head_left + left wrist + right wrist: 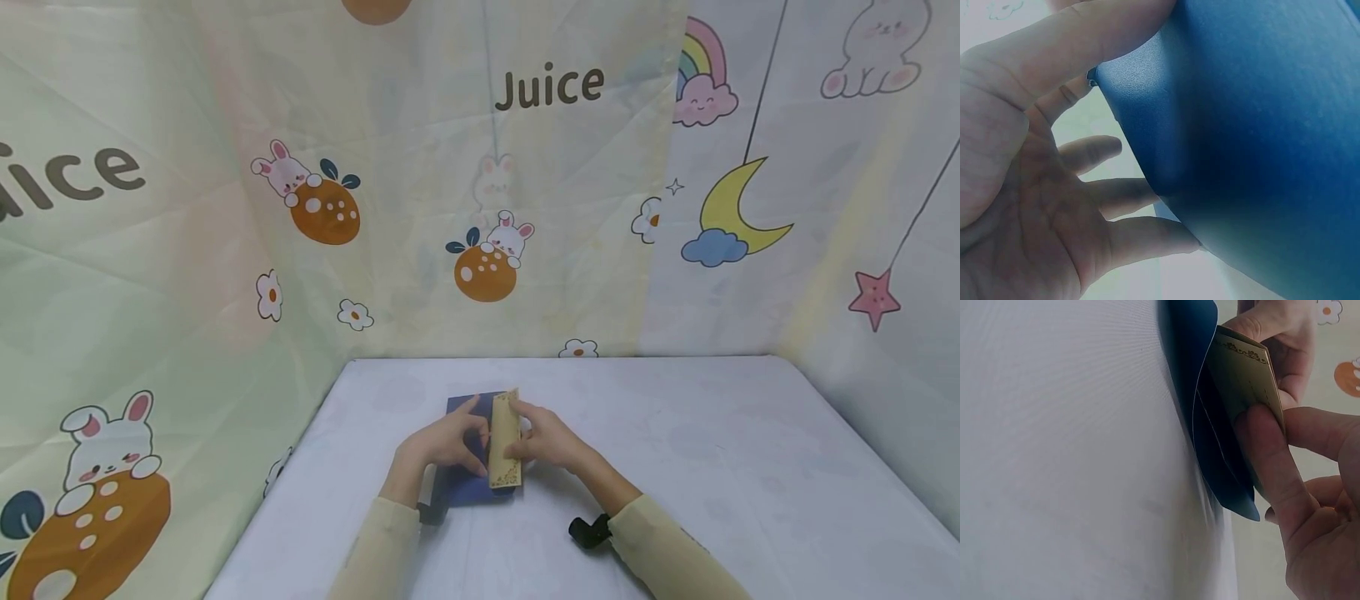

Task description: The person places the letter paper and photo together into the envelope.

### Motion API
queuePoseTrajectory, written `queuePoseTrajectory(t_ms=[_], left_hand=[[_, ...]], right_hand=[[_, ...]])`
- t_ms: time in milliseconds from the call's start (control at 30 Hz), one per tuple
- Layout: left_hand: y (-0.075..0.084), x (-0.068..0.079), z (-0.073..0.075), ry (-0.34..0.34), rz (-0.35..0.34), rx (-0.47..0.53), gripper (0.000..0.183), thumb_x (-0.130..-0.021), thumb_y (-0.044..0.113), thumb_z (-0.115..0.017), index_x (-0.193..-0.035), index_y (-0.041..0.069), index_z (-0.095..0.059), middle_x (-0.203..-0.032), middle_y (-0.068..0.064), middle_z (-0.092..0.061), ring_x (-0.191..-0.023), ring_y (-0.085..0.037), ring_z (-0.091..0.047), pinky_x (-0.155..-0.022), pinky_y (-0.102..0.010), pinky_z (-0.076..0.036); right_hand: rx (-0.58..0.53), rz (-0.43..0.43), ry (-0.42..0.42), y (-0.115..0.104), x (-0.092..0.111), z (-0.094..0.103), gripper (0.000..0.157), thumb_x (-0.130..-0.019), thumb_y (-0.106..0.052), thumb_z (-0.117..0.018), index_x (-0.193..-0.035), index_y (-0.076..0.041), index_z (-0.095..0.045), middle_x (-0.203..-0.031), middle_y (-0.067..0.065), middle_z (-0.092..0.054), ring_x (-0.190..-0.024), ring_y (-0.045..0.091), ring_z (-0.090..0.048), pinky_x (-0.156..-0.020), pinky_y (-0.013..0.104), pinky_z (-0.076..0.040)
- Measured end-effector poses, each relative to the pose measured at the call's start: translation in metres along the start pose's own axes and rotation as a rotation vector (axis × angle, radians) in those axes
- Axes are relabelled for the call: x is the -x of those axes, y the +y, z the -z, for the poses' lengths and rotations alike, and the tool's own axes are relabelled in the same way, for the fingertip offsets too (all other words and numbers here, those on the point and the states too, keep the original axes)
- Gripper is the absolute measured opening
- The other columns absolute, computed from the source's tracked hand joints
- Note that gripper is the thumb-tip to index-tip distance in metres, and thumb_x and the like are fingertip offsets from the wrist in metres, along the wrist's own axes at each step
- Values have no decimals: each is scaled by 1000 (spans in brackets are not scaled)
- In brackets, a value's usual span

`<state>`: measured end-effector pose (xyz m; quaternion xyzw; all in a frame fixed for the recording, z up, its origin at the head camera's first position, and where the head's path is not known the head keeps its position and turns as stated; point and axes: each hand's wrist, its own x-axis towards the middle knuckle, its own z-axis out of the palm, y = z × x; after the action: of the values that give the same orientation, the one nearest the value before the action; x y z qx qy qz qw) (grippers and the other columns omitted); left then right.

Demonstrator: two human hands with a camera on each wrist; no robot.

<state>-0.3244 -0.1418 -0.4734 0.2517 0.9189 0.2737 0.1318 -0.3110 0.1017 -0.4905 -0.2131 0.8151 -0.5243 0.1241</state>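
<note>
A dark blue paper envelope (474, 490) lies in front of me near the middle of the table. My left hand (444, 442) holds it by an edge, the thumb on its face and the fingers (1147, 240) along the rim in the left wrist view. A tan card (505, 446) with an ornate printed border stands over the envelope's right part. My right hand (553, 437) pinches this card between thumb and fingers. In the right wrist view the envelope bulges open beside the card (1244, 375), whose inner side is hidden by the blue paper (1210, 456).
A white cloth covers the table (675, 467). Printed curtains (420, 125) hang behind it and along both sides. At the right wrist sits a small black device (590, 532), low over the cloth.
</note>
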Motion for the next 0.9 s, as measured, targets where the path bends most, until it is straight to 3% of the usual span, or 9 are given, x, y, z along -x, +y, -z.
queuePoseTrajectory(t_ms=[467,900], left_hand=[[1,0,1,-3,7,7,39,-66,28,-97,-86,30,-64,-175,-14,-14,-158,-46,-23,-122,-65,-29],[3,2,1,5,3,0,39,-65,26,-97,-89,23,-66,-175,-16,-14,-158,-46,-23,-123,-65,-28]], right_hand=[[28,-8,-16,-1,1,-1,98,-88,-13,-82,-162,3,-21,-98,8,-78,-72,16,-72,-65,30,-57],[-21,26,-49,5,-2,-9,99,-87,-11,-83,-163,1,-20,-129,26,-66,-81,20,-76,-70,37,-63]])
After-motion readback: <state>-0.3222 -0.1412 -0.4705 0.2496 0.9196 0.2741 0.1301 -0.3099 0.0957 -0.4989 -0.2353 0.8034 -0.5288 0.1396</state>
